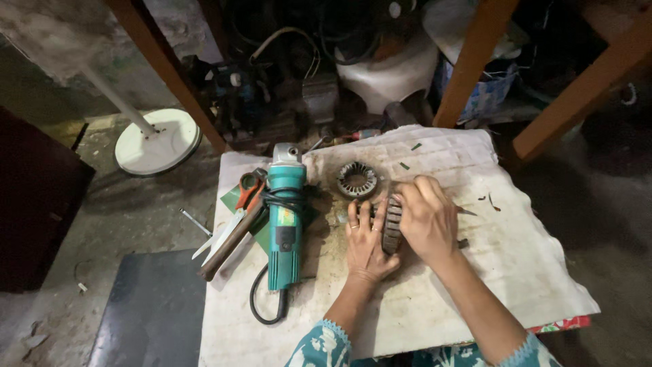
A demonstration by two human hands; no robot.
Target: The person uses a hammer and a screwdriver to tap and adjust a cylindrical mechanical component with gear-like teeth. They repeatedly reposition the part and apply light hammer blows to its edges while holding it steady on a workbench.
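Observation:
On a low board covered with a stained white cloth (516, 265), both my hands hold a slotted round metal motor core (392, 228) standing on edge. My left hand (367, 245), with rings on two fingers, steadies it from the left. My right hand (426, 219) covers its top and right side; a thin dark tool tip (467, 212) pokes out beyond the fingers. A second ring-shaped slotted core (357, 180) lies flat on the cloth just beyond my hands.
A teal angle grinder (285, 217) with its black cord lies to the left, beside orange-handled scissors (248, 190) and a wooden-handled tool (227, 246). A white fan base (157, 141) stands on the floor at far left. Wooden legs (468, 64) and cluttered machine parts lie behind.

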